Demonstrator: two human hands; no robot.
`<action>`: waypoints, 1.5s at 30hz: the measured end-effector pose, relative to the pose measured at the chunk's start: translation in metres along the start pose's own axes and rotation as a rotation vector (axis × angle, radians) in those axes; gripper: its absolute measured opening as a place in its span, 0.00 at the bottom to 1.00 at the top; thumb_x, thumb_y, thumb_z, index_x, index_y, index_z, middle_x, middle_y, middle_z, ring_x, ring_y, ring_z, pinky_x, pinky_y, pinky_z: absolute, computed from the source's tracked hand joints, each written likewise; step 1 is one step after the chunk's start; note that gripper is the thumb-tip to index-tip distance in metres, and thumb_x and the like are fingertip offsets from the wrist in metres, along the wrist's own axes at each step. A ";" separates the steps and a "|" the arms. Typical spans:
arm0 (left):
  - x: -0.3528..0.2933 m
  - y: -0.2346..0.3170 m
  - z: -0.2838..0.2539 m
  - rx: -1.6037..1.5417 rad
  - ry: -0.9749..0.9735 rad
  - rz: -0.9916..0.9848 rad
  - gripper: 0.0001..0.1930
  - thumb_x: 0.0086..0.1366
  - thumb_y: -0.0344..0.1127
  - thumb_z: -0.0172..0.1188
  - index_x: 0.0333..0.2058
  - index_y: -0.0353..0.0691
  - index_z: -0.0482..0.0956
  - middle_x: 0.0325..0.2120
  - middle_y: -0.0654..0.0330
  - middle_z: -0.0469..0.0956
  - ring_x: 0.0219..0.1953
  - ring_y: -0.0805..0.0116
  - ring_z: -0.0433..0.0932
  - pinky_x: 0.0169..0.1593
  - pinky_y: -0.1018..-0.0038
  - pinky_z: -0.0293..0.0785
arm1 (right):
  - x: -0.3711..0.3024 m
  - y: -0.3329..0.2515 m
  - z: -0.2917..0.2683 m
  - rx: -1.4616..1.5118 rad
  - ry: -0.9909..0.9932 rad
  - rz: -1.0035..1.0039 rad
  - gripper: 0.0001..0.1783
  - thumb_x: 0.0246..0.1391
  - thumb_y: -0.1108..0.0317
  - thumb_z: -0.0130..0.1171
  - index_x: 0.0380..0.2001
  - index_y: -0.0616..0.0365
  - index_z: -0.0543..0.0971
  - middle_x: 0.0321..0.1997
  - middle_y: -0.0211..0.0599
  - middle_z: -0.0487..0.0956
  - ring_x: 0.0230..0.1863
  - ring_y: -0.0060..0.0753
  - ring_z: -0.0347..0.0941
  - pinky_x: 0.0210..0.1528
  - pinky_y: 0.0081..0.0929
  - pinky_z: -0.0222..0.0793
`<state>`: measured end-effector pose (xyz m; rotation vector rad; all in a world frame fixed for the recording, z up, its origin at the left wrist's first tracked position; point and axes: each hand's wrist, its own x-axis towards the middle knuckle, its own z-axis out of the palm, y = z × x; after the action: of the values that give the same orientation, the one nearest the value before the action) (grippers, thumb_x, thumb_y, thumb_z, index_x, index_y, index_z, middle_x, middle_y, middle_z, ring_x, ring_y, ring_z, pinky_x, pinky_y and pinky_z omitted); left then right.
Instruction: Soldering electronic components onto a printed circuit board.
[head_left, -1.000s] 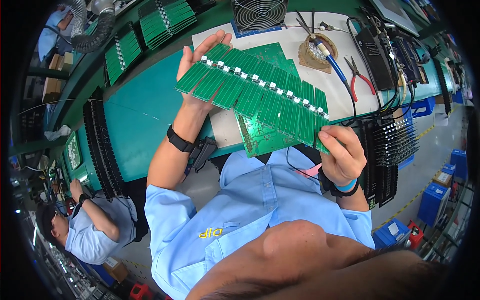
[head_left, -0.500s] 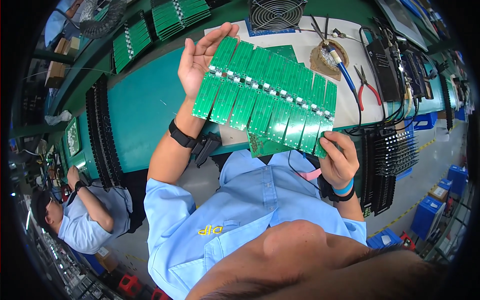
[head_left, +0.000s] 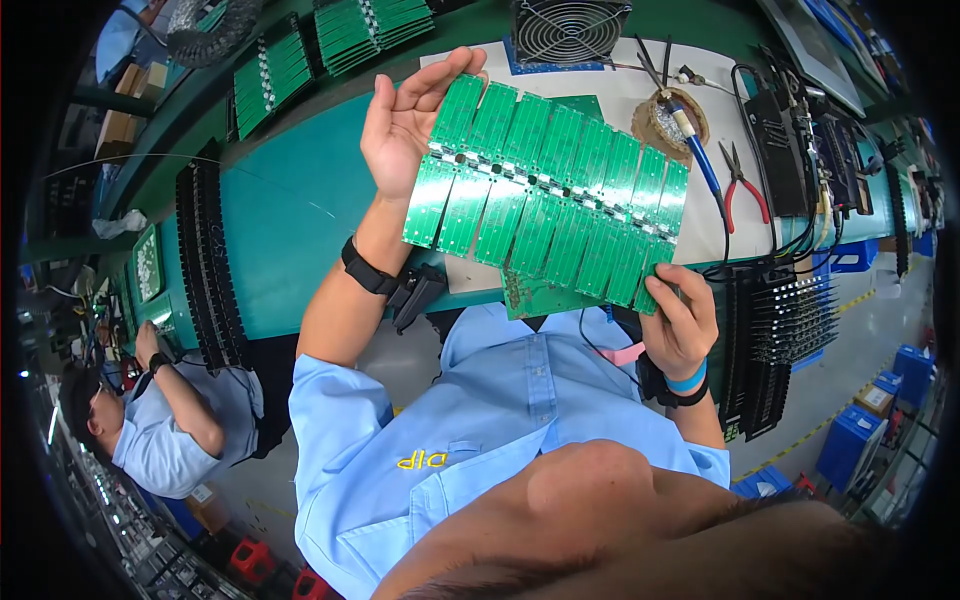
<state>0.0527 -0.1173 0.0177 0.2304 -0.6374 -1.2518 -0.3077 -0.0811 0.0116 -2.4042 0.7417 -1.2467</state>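
A green printed circuit board panel (head_left: 540,245), split by slots into several narrow strips, is held up above the bench between my hands. Small parts run in a slanting row across its middle, and light glares off its face. My left hand (head_left: 405,140) supports the upper left edge, palm showing and some fingertips hidden behind the panel. At the lower right corner, my right hand (head_left: 683,325) pinches the panel between thumb and fingers. Beneath it, another green circuit board (head_left: 540,298) lies partly covered on the bench.
To the right are a soldering iron (head_left: 697,150) in a round holder, red-handled pliers (head_left: 737,185) and black cabled units (head_left: 775,140). A fan (head_left: 570,32) stands at the back. Similar panels (head_left: 272,85) sit far left, near a black slotted rack (head_left: 208,265). A co-worker (head_left: 165,420) sits left.
The panel has been tilted in my hands: the glare has spread across its face and the middle row of parts looks narrower. Both hands keep their hold.
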 end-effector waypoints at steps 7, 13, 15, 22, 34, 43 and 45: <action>0.000 -0.001 0.001 -0.030 0.022 -0.021 0.36 0.80 0.55 0.30 0.59 0.25 0.73 0.64 0.42 0.72 0.70 0.48 0.66 0.72 0.55 0.64 | 0.004 -0.001 0.000 -0.003 0.040 -0.042 0.20 0.44 0.85 0.71 0.44 0.66 0.84 0.49 0.50 0.79 0.45 0.45 0.79 0.45 0.32 0.77; -0.003 -0.004 0.002 -0.054 0.134 -0.072 0.35 0.80 0.55 0.31 0.59 0.25 0.73 0.64 0.42 0.71 0.70 0.47 0.65 0.73 0.54 0.63 | 0.023 -0.013 -0.007 0.043 0.077 -0.139 0.21 0.42 0.84 0.72 0.43 0.62 0.84 0.47 0.47 0.79 0.41 0.42 0.78 0.40 0.30 0.75; -0.004 -0.004 -0.002 -0.089 0.125 -0.099 0.35 0.80 0.55 0.32 0.59 0.25 0.73 0.64 0.42 0.71 0.71 0.47 0.65 0.73 0.54 0.63 | 0.033 -0.020 -0.007 0.070 0.108 -0.186 0.23 0.38 0.85 0.71 0.43 0.60 0.85 0.47 0.45 0.78 0.39 0.41 0.77 0.38 0.31 0.75; 0.000 -0.010 0.005 -0.018 0.260 -0.136 0.34 0.80 0.54 0.34 0.59 0.26 0.73 0.64 0.42 0.71 0.72 0.46 0.63 0.74 0.53 0.60 | 0.049 -0.028 -0.005 0.103 0.095 -0.264 0.23 0.37 0.82 0.73 0.42 0.60 0.86 0.47 0.43 0.79 0.40 0.39 0.76 0.37 0.31 0.76; 0.017 0.037 -0.018 0.133 -0.081 -0.044 0.14 0.76 0.29 0.48 0.53 0.37 0.79 0.62 0.50 0.75 0.72 0.49 0.64 0.74 0.54 0.60 | 0.031 -0.001 0.001 0.096 -0.017 -0.335 0.18 0.39 0.83 0.72 0.39 0.69 0.84 0.48 0.45 0.80 0.40 0.45 0.81 0.40 0.34 0.81; 0.009 0.051 -0.005 0.257 -0.144 0.021 0.19 0.65 0.11 0.54 0.44 0.47 0.81 0.51 0.63 0.84 0.62 0.61 0.77 0.70 0.54 0.68 | 0.026 0.013 0.013 0.012 0.081 -0.213 0.18 0.39 0.90 0.71 0.37 0.68 0.85 0.45 0.44 0.82 0.41 0.46 0.80 0.42 0.33 0.79; 0.008 0.054 -0.004 0.260 -0.135 0.025 0.19 0.66 0.12 0.54 0.43 0.47 0.80 0.49 0.64 0.85 0.61 0.63 0.78 0.70 0.54 0.68 | 0.025 0.014 0.014 0.012 0.077 -0.219 0.18 0.39 0.90 0.71 0.37 0.68 0.85 0.45 0.44 0.82 0.41 0.46 0.80 0.42 0.33 0.79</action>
<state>0.0998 -0.1084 0.0432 0.3536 -0.9189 -1.1656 -0.2878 -0.1067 0.0130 -2.4927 0.5005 -1.4299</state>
